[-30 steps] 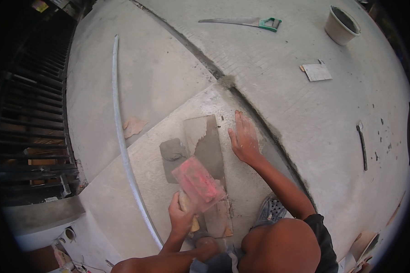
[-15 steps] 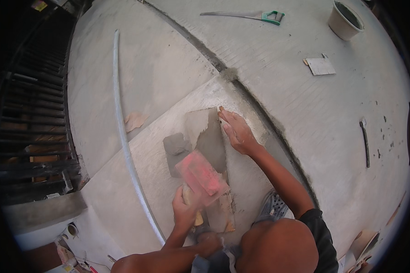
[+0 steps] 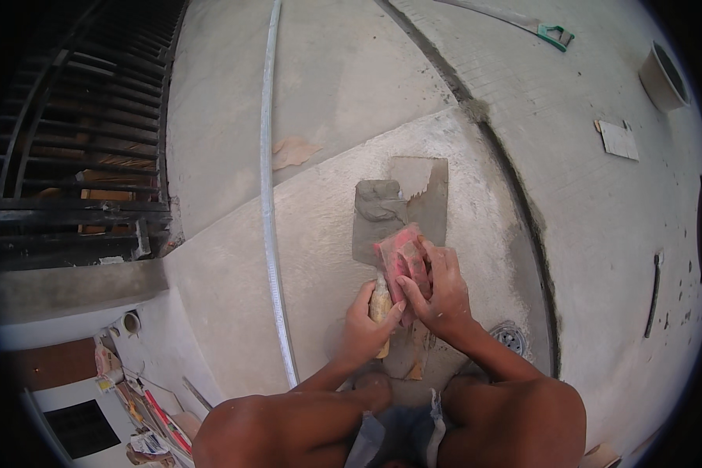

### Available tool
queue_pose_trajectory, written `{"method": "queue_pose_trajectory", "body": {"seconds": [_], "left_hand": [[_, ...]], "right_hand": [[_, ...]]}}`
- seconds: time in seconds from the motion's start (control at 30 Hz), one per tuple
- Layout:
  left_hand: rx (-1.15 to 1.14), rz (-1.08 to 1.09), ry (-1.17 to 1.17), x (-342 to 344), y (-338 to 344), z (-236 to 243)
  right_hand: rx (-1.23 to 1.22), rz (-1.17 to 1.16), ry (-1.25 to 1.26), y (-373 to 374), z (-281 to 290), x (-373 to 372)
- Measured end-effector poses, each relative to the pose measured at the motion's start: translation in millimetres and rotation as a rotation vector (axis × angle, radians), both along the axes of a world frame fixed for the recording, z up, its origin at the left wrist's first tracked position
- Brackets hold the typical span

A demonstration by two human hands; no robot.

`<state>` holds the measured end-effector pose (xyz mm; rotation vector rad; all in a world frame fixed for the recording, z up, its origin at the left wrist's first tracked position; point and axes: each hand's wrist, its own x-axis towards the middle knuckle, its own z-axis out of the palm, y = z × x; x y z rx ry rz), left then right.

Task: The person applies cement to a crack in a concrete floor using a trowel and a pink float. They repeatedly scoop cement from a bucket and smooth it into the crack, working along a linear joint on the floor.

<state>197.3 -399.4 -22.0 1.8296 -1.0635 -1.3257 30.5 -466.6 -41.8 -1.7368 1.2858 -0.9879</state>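
Observation:
My left hand (image 3: 369, 316) is closed around the pale wooden handle (image 3: 381, 303) of a trowel. Its square grey blade (image 3: 363, 243) carries a lump of wet mortar (image 3: 379, 201). My right hand (image 3: 442, 292) grips a red, dusty block (image 3: 404, 253), apparently a hand float, with thumb and fingers wrapped round it. The block sits right beside the trowel handle, close to my left thumb; whether the two touch cannot be made out. Beneath and beyond them a flat grey rectangular board (image 3: 433, 214), partly smeared with mortar, lies on the floor.
A long metal strip (image 3: 269, 195) runs along my left. A dark groove (image 3: 515, 183) crosses the concrete floor on the right. Farther right lie a green-handled saw (image 3: 554, 37), a bucket (image 3: 663, 78), a white card (image 3: 618, 141) and a thin dark tool (image 3: 654, 295). Black bars (image 3: 86, 140) stand left.
My right hand has come from beside the board onto the red block, which was blurred near my left hand. The view has shifted, so the surroundings sit farther right.

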Motion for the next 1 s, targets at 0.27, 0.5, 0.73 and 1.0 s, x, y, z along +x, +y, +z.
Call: {"method": "queue_pose_trajectory", "body": {"seconds": [0.27,0.5,0.73,1.0], "left_hand": [[0.128,-0.015,0.137,-1.7,3.6,4.5],[0.035,-0.247,-0.111,1.5,3.6,12.0],[0.143,-0.318,-0.062,9.0,-0.2,18.4],[-0.062,-0.327,-0.111,3.8,-3.4,2.5]], "right_hand": [[-0.209,0.117,-0.076,-28.3,4.1,-36.0],[-0.362,0.311,0.298,-66.0,8.9,-35.0],[-0.018,0.446,0.198,-77.0,-2.3,-42.1],[0.66,0.396,-0.233,-80.2,-26.5,-52.2]]}}
